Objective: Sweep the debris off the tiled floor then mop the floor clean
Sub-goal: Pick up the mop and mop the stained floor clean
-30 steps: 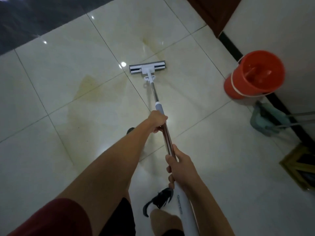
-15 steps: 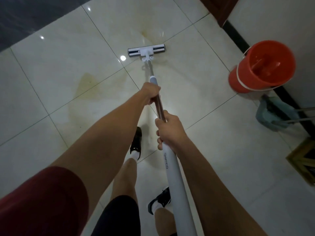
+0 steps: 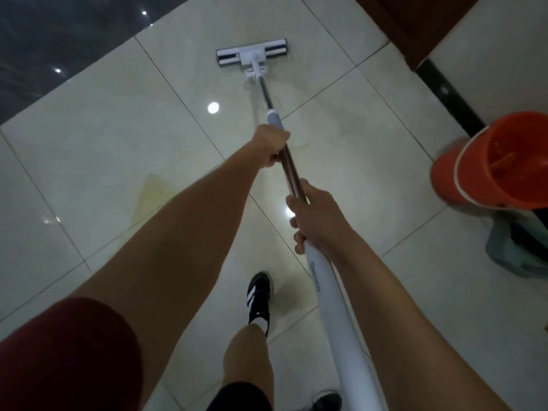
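Forward goes the flat white mop head with grey pads, pushed farther up the glossy cream tiled floor than a second ago and now close to the dark strip at the far edge; the black-and-white trainer has stepped ahead with it, and the orange plastic bucket has slid toward the right edge of the view; the left hand is clenched round the copper-toned stretch of the long mop handle, just below the grey collar; the right hand is wrapped round the same pole where the white sleeve begins, nearer the body; the handle's long axis runs from bottom right up and slightly left, so the head lies straight ahead of both grips, with the left hand the nearer to it; a yellowish stain sits behind and left of the head, under the left forearm; my guess is a pull-back stroke angled left would catch it.
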A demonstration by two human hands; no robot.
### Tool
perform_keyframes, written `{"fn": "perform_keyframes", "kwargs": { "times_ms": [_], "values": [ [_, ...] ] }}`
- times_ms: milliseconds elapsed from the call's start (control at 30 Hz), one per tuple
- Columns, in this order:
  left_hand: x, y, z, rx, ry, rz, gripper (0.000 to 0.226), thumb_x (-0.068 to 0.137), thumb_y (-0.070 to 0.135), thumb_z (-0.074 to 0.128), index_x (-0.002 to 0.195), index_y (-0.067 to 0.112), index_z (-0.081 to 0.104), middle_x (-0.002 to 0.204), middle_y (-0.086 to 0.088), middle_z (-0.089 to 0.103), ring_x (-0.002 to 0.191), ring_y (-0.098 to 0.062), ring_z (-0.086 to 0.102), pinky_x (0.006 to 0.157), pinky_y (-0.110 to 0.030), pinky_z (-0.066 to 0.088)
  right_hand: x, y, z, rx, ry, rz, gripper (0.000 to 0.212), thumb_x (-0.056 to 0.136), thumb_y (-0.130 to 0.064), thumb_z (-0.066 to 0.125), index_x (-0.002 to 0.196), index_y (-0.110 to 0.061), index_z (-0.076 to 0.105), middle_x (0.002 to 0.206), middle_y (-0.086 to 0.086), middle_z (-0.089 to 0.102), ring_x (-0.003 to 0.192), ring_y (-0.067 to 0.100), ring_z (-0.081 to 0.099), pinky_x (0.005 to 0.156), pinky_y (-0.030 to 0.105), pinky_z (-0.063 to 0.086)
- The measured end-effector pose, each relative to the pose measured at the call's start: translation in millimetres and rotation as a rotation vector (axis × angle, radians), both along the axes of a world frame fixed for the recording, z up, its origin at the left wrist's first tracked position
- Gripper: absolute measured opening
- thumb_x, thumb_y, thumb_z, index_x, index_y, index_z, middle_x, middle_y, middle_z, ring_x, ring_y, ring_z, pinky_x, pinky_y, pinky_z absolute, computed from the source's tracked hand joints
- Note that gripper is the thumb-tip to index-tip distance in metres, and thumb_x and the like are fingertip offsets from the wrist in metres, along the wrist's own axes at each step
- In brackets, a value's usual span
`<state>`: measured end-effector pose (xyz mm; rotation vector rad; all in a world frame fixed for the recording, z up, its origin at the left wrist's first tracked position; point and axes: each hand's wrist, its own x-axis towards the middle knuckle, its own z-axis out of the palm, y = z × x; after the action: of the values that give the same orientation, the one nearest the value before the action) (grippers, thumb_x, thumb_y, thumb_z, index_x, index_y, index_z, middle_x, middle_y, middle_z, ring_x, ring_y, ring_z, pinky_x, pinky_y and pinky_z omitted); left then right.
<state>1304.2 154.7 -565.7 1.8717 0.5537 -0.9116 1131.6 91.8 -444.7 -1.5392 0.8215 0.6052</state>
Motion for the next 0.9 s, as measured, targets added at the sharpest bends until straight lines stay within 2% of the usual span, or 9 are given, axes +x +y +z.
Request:
{"fn": "perform_keyframes", "kwargs": {
  "times_ms": [133,300,433,567,633,700,833,900],
  "values": [
    [72.3,2.2,-11.3,0.015,-0.019,0.006,0.041,0.102,0.031,0.057,0.129,0.000,0.055,0.115,-0.016,0.072,0.056,-0.017,0.059,0.035,-0.014,0.035,75.3,5.5,-18.2,-0.025,0.001,-0.017,0.010,0.101,-0.019,0.049,0.110,-0.021,0.053,0.073,0.009,0.053,0.046,0.021,0.049,0.050,0.032,0.050],
    [72.2,-9.9,-9.9,0.028,0.054,-0.069,0.027,0.103,0.028,0.056,0.113,0.003,0.052,0.102,-0.017,0.069,0.054,-0.018,0.060,0.033,-0.013,0.032,66.0,-10.4,-20.2,0.014,0.034,-0.015,0.026,0.102,-0.021,0.048,0.128,-0.019,0.055,0.071,0.007,0.050,0.046,0.018,0.046,0.045,0.028,0.047],
    [45.4,-30.3,3.8,0.036,0.051,-0.125,0.038,0.104,0.022,0.056,0.132,-0.004,0.048,0.102,-0.017,0.063,0.058,-0.018,0.057,0.030,-0.013,0.033,35.5,-26.5,-14.0,0.000,0.045,-0.054,0.045,0.103,-0.025,0.050,0.147,-0.029,0.044,0.071,0.003,0.054,0.044,0.013,0.048,0.045,0.027,0.048],
    [-11.0,-49.4,14.5,0.040,0.060,-0.186,0.039,0.104,0.019,0.056,0.132,-0.006,0.048,0.100,-0.020,0.063,0.055,-0.019,0.056,0.030,-0.014,0.034,-27.3,-37.6,-7.8,-0.066,0.034,-0.020,0.048,0.104,-0.028,0.048,0.151,-0.030,0.038,0.076,0.001,0.056,0.045,0.012,0.051,0.049,0.031,0.050],
    [-50.7,-61.1,15.8,0.053,0.069,-0.220,0.038,0.103,0.018,0.056,0.131,-0.007,0.048,0.101,-0.021,0.062,0.056,-0.020,0.056,0.030,-0.014,0.034,-68.4,-45.1,-6.3,-0.113,0.018,0.014,0.051,0.104,-0.030,0.047,0.154,-0.030,0.034,0.082,-0.001,0.056,0.052,0.011,0.054,0.060,0.037,0.055],
    [-92.6,-70.8,15.6,0.062,0.079,-0.268,0.037,0.103,0.016,0.055,0.129,-0.008,0.049,0.098,-0.021,0.061,0.055,-0.021,0.056,0.030,-0.015,0.034,-111.8,-52.3,-6.3,-0.115,0.025,0.006,0.050,0.104,-0.031,0.047,0.153,-0.029,0.035,0.082,-0.001,0.055,0.057,0.010,0.054,0.068,0.037,0.055],
    [-180.5,-86.8,19.1,0.077,0.093,-0.359,0.033,0.102,0.015,0.054,0.125,-0.008,0.050,0.088,-0.020,0.060,0.052,-0.023,0.058,0.033,-0.016,0.035,-202.7,-65.5,-1.2,-0.137,0.039,0.005,0.037,0.103,-0.031,0.048,0.137,-0.016,0.051,0.079,-0.002,0.055,0.060,0.010,0.053,0.076,0.045,0.057],
    [-226.8,-93.4,23.9,0.092,0.095,-0.397,0.031,0.102,0.017,0.053,0.123,-0.005,0.050,0.079,-0.017,0.059,0.050,-0.023,0.059,0.036,-0.019,0.035,-248.6,-71.7,8.1,-0.141,0.019,0.015,0.027,0.103,-0.027,0.047,0.126,-0.015,0.053,0.079,0.001,0.055,0.064,0.013,0.053,0.078,0.046,0.057]
  ]
}}
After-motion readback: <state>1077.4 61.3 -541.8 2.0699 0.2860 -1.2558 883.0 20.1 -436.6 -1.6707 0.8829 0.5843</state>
